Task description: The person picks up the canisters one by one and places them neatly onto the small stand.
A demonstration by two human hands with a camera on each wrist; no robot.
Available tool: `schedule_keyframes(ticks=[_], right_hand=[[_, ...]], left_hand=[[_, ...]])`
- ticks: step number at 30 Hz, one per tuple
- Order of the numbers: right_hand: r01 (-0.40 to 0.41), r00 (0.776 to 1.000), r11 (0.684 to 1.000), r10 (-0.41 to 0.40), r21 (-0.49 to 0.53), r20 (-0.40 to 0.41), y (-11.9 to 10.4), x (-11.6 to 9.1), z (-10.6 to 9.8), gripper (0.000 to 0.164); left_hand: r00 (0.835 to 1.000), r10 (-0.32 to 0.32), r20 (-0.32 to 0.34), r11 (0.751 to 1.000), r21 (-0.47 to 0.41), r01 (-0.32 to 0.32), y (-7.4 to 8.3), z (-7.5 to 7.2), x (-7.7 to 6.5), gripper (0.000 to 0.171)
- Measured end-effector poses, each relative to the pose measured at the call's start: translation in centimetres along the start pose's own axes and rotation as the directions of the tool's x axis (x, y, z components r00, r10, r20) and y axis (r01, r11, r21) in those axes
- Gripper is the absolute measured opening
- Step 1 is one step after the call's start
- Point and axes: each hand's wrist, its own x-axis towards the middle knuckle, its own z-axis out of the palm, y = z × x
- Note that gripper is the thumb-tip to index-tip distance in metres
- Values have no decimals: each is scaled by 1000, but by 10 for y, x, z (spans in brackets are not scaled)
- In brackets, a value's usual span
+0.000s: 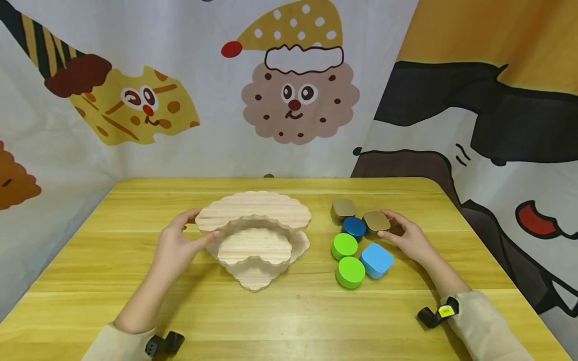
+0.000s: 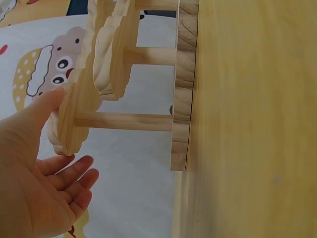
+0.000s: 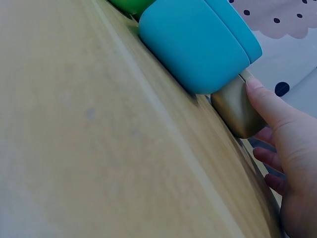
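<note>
in the head view, we see a pale wooden stand (image 1: 255, 245) with scalloped edges on the table (image 1: 289, 326), left of a cluster of containers. our left hand (image 1: 180, 245) pinches the left end of its top tier, thumb in front and fingers behind. our right hand (image 1: 408, 238) pinches a brown container (image 1: 377, 221) at its right side, between thumb and forefinger. near it we have a second brown container (image 1: 343, 209), a dark blue round one (image 1: 354, 228), two green round ones (image 1: 344, 246) and a light blue squarish one (image 1: 377, 259). a patterned cloth (image 1: 207, 155) hangs beyond the table.

in the left wrist view, we see our thumb on the top tier's edge and our forefinger at its other side, the remaining fingers loosely bent. round wooden posts (image 2: 124, 121) join the tiers to the base, which sits on the table.

in the right wrist view, our thumb presses the brown container, partly hidden behind the light blue one; we cannot tell where our forefinger touches.
</note>
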Motion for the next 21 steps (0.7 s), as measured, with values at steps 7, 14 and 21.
schedule_keyframes(ticks=[7,14,21], right_hand=[[-5,1000,1000,5,14,-6,-1,1,0,62],[2,1000,1000,-2,11,-30,-1,0,0,59],[22,997,1000,-21,16,-75,-6,-4,-2,55]], left_hand=[[1000,-18,3,1000,1,18,-1,1,0,71],[1000,-30,-4,999,-15,30,0,1,0,70],[999,-16,-29,1000,-13,16,3,1,-2,68]])
